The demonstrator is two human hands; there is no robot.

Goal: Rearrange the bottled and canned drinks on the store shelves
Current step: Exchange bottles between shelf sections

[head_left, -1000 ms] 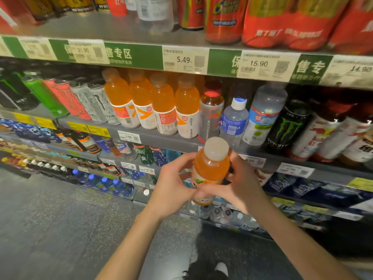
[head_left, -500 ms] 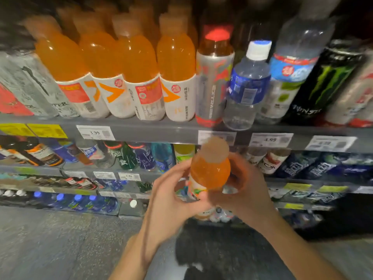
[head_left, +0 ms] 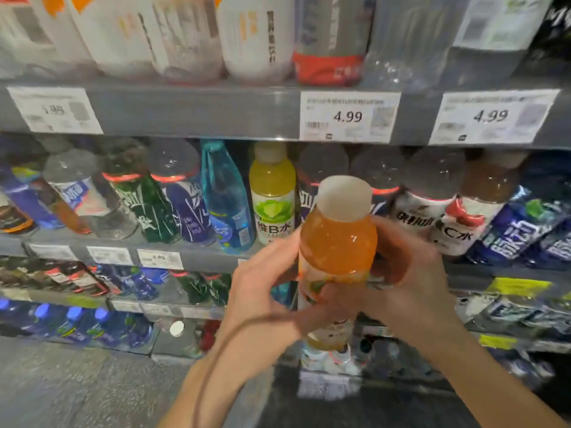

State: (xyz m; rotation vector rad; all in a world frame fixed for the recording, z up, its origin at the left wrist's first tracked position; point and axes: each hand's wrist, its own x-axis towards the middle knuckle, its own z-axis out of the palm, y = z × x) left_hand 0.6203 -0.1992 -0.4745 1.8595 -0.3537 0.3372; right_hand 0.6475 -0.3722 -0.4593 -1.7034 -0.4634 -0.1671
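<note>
An orange drink bottle (head_left: 338, 242) with a pale cap stands upright in front of the shelves, held between both hands. My left hand (head_left: 262, 291) grips its label from the left, thumb across the front. My right hand (head_left: 408, 273) wraps round it from the right and behind. The bottle's lower part is hidden by my fingers. Just behind it, on the middle shelf (head_left: 197, 257), stands a yellow-green vitamin drink bottle (head_left: 272, 193) with a gap to its right.
The upper shelf edge (head_left: 191, 112) carries price tags marked 4.99 (head_left: 349, 117), with white-labelled bottles above. Dark, blue and clear bottles fill the middle shelf on both sides. Lower shelves hold blue-capped bottles (head_left: 74, 322). Grey floor (head_left: 77, 387) lies at lower left.
The view has dropped and closed in on the lower shelves. Both hands still hold the orange bottle, which now sits level with the middle shelf of mixed drinks.
</note>
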